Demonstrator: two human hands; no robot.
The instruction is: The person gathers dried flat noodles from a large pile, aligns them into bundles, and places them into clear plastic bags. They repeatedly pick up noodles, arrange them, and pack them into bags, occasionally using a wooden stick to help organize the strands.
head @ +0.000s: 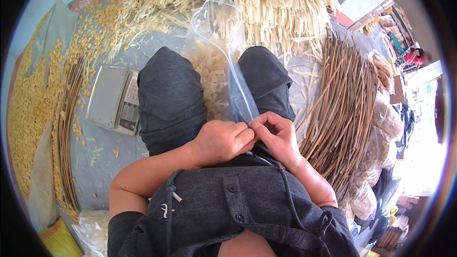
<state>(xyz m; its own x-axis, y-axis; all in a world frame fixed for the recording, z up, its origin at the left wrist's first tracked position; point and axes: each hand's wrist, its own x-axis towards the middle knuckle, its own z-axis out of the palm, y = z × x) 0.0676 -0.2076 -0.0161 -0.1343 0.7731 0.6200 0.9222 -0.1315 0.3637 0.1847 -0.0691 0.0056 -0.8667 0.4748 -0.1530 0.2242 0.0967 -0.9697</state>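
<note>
A clear plastic bag (242, 94) with a thick seam, which looks like a zip strip, stands between my knees. Pale, flat dried strips (210, 75) fill its lower part, and its mouth gapes at the far side. At the near corner of the bag, my right hand (280, 137) pinches the edge between thumb and forefinger. My left hand (225, 139) is curled closed against those fingertips, on the same edge. Its own fingertips are mostly hidden.
A digital scale (107, 96) lies left of my knee. Thin brown sticks (342, 114) are heaped at right, with a smaller bundle (69, 128) at left. Yellow dried slices (28, 125) cover the far left. Pale strips (271, 10) are piled ahead. Filled bags (383, 142) line the right.
</note>
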